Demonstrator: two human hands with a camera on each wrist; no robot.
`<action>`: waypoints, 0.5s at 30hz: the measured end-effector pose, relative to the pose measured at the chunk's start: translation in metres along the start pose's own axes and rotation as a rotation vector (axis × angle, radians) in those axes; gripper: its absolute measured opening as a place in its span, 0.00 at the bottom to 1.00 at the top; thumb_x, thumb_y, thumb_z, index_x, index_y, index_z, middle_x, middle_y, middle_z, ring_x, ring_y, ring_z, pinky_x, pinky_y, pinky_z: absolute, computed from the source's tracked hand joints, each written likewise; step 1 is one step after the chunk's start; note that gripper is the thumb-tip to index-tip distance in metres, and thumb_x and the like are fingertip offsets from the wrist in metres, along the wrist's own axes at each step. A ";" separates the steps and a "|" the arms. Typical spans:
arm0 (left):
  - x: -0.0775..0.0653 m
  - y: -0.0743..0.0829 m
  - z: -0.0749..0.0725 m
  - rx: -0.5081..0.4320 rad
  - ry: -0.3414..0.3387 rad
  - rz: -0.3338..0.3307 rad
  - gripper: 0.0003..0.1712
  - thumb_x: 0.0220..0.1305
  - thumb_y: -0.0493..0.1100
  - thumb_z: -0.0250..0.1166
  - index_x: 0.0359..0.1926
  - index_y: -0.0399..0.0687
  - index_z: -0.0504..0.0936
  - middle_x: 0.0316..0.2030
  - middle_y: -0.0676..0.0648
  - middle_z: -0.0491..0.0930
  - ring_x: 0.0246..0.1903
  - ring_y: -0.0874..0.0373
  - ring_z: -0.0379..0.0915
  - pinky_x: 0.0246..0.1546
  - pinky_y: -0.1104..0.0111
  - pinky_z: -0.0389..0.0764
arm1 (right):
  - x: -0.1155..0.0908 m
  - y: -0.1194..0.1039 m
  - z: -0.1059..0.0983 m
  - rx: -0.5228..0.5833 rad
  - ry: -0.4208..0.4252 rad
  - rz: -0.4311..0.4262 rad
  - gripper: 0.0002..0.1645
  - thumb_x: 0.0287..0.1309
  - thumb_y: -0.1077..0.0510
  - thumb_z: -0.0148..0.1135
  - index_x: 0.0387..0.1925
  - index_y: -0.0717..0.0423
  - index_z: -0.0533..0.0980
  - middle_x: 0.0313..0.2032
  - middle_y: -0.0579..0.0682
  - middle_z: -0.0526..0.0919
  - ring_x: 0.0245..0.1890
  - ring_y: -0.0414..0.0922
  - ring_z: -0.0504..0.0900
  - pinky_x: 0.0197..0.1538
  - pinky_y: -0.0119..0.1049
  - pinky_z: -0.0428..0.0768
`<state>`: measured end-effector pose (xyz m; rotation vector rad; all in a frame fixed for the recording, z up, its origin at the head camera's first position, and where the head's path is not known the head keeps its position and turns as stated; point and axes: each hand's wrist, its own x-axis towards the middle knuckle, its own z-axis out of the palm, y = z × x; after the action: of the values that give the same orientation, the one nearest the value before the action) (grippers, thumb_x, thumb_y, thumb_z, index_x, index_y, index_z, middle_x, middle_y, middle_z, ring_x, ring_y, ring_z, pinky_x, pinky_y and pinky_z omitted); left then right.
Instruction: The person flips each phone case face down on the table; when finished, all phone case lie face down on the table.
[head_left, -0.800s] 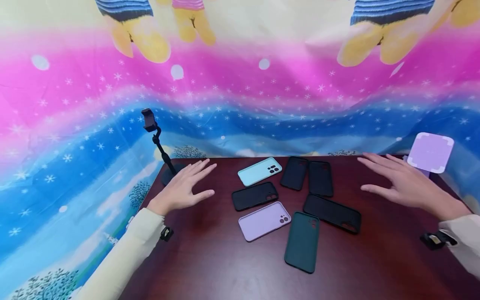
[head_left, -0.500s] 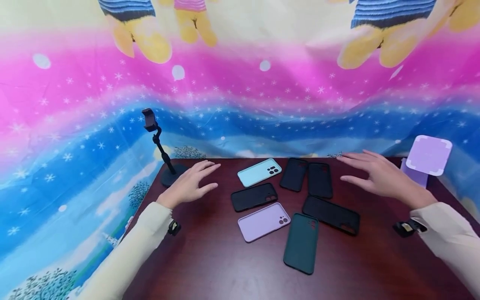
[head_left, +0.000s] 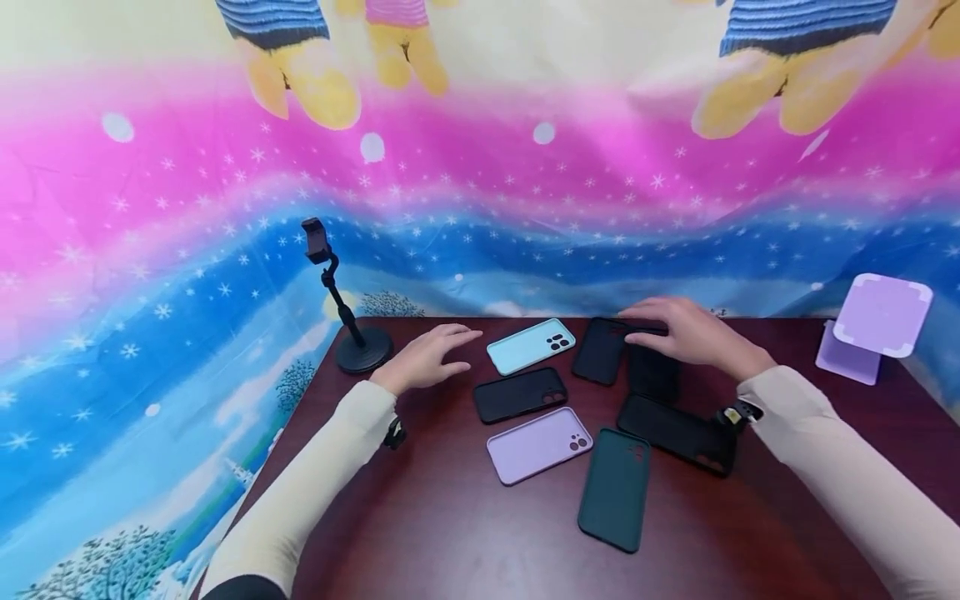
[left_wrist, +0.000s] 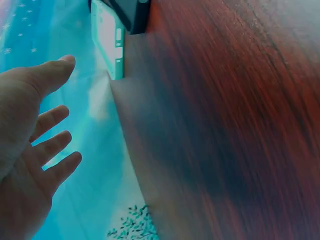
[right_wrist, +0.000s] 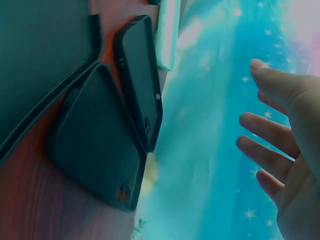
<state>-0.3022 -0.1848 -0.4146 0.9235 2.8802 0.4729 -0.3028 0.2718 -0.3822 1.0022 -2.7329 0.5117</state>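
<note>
"What's at the far left of the wooden table?"

"A black phone holder, upright on a round base, with a clamp topping its jointed stem."

"And on the right?"

"A lilac stand near the far corner. Its squarish plate is tilted, with paler marks at the rounded corners."

"The tabletop itself?"

"Dark reddish-brown, a soft sheen toward the near side."

"Behind it all?"

"A printed backdrop: cream, pink, then blue, strewn with white snowflakes. Yellow legs show along the top, a leafy bush low on the left."
</note>
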 end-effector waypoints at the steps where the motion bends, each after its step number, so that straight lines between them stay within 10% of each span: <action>1: 0.003 -0.001 0.002 -0.004 -0.006 -0.002 0.37 0.74 0.52 0.63 0.79 0.61 0.63 0.75 0.44 0.65 0.76 0.46 0.60 0.74 0.49 0.67 | 0.004 0.001 0.002 0.019 -0.004 0.016 0.24 0.66 0.50 0.69 0.62 0.48 0.81 0.60 0.56 0.84 0.59 0.58 0.83 0.59 0.61 0.79; 15: 0.034 0.001 0.030 0.072 -0.102 -0.019 0.34 0.76 0.51 0.61 0.79 0.58 0.64 0.75 0.45 0.67 0.75 0.48 0.62 0.74 0.49 0.67 | 0.046 0.004 0.032 0.166 -0.106 0.137 0.27 0.69 0.48 0.66 0.66 0.51 0.78 0.65 0.61 0.80 0.65 0.61 0.77 0.63 0.62 0.76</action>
<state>-0.3242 -0.1570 -0.4422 0.9020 2.8276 0.3126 -0.3421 0.2350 -0.3991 0.9067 -2.9076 0.7384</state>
